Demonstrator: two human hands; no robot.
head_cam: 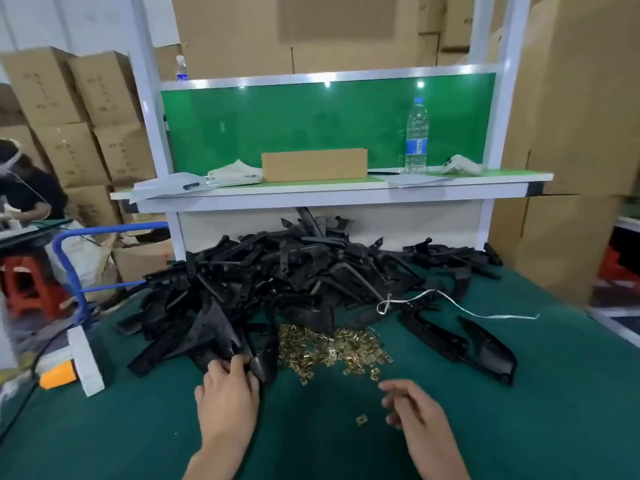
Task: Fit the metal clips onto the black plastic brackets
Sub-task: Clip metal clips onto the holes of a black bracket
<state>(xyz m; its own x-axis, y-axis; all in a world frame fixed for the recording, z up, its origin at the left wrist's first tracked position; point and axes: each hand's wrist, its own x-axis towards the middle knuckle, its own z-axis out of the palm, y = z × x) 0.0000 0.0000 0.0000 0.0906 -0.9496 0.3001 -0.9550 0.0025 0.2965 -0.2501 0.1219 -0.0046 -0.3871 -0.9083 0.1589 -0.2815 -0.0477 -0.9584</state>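
A big heap of black plastic brackets (pixel 277 271) covers the middle of the green table top (pixel 519 427). In front of it lies a pile of small brass-coloured metal clips (pixel 332 348). One stray clip (pixel 361 419) lies alone nearer to me. My left hand (pixel 227 393) reaches into the heap's front edge, its fingers curled on one black bracket (pixel 258 365). My right hand (pixel 414 407) hovers just right of the stray clip, fingers loosely curled, with nothing visible in them. Two more brackets (pixel 485 348) lie apart at the right.
A white strap (pixel 460 306) trails over the heap's right side. A white block and an orange object (pixel 59 374) sit at the table's left edge. A raised shelf (pixel 329 188) behind holds a cardboard box (pixel 313 164) and a water bottle (pixel 416 136). Another person (pixel 24 192) works at far left.
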